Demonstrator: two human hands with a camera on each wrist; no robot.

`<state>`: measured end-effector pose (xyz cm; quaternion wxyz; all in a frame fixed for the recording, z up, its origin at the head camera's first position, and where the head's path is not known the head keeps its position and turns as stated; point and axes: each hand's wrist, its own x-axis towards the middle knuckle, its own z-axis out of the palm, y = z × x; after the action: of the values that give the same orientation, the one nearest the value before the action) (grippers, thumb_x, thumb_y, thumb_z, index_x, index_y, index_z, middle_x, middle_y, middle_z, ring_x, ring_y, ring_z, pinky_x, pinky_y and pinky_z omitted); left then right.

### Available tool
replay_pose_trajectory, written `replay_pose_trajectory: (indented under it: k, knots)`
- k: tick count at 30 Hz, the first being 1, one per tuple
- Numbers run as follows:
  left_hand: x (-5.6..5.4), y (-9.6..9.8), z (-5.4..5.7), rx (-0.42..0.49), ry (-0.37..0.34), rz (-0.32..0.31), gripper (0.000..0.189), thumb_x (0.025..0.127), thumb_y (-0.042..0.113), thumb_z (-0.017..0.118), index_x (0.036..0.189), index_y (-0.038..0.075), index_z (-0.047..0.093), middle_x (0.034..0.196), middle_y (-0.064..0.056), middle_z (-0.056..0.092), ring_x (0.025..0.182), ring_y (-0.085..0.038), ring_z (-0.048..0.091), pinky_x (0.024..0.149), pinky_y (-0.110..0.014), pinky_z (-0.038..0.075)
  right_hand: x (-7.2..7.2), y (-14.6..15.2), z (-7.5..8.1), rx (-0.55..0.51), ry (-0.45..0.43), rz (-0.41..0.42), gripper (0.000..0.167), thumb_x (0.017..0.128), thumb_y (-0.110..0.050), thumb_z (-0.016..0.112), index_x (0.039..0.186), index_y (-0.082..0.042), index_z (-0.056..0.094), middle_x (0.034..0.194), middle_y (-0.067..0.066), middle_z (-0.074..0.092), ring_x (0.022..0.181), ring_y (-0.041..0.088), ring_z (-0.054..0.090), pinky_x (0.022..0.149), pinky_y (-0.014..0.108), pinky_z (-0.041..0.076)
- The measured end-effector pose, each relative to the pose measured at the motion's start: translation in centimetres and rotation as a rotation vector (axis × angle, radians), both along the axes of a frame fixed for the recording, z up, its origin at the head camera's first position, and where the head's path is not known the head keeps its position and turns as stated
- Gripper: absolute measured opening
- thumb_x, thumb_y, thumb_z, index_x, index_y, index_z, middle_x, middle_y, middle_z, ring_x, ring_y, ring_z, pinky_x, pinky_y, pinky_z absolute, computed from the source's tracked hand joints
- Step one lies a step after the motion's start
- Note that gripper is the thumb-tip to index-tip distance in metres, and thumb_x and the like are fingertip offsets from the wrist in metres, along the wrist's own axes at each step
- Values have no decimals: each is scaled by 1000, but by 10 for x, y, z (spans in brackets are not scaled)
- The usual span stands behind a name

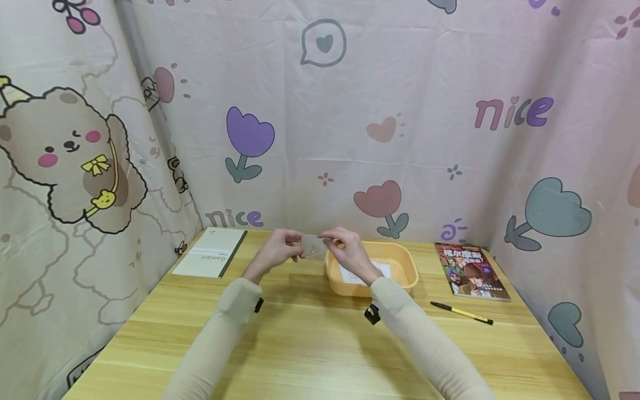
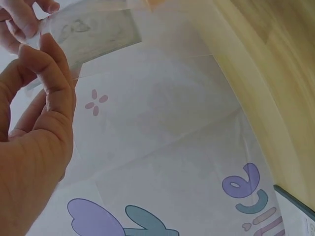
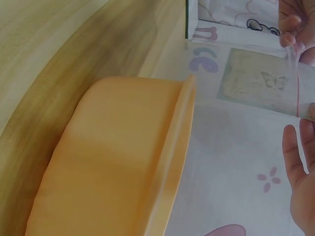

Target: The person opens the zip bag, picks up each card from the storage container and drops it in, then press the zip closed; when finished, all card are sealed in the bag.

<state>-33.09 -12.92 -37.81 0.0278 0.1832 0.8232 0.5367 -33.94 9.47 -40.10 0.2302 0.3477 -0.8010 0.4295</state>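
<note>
Both hands are raised above the far part of the table with a small clear zip bag (image 1: 312, 246) stretched between them. A red seal line runs along one end of the bag (image 3: 256, 81), and a pale sheet with a butterfly print is inside it. My left hand (image 1: 279, 250) pinches the bag at its left side between thumb and fingers. At the other side, my right hand (image 1: 350, 254) pinches the bag's edge, reaching across a yellow plastic basin (image 1: 409, 269). In the left wrist view, the left hand's (image 2: 42, 108) fingers are curled near the seal.
Inside the basin lies a white printed sheet (image 1: 382, 270). A pale notebook (image 1: 210, 253) lies at the back left. At the right are a colourful magazine (image 1: 472, 272) and a black and yellow pen (image 1: 462, 313). A printed curtain (image 1: 310, 111) hangs behind the wooden table (image 1: 320, 355).
</note>
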Motion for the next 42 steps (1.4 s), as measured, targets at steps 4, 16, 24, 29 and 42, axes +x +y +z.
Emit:
replay_pose_trajectory:
  k: [4, 16, 24, 29, 42]
  knots:
    - [-1, 0, 1, 3, 17, -6, 32, 89, -1, 64, 121, -6, 65, 96, -20, 73, 70, -22, 68, 60, -29, 58, -2, -1, -2, 21, -9, -10, 17, 93, -5, 64, 105, -11, 75, 98, 2, 72, 84, 12, 62, 71, 25, 59]
    - [1, -2, 1, -12, 19, -3, 35, 88, -3, 62, 123, -8, 63, 124, -25, 64, 76, -25, 72, 71, -48, 61, -2, -1, -6, -26, -97, -12, 15, 93, -6, 65, 101, -8, 77, 98, 0, 73, 86, 13, 66, 74, 25, 59]
    - [-1, -1, 0, -17, 9, 6, 36, 87, -3, 63, 122, -6, 64, 124, -24, 65, 76, -26, 72, 65, -35, 61, -5, 9, -6, -95, -231, -6, 14, 94, -10, 66, 103, -11, 77, 101, 2, 73, 82, 18, 68, 73, 24, 59]
    - [-2, -1, 0, -21, 13, 1, 36, 87, -3, 63, 123, -5, 64, 124, -23, 65, 79, -29, 72, 65, -36, 61, -8, 20, -5, -142, -341, 20, 15, 93, -10, 66, 105, -7, 75, 104, 10, 72, 78, 14, 68, 75, 28, 60]
    - [-3, -1, -1, -29, 19, 2, 37, 86, -3, 62, 124, -5, 63, 125, -23, 65, 73, -18, 71, 65, -34, 61, -20, 55, -20, -131, -497, -6, 18, 92, -8, 67, 108, -2, 73, 108, 17, 72, 80, 8, 66, 78, 38, 61]
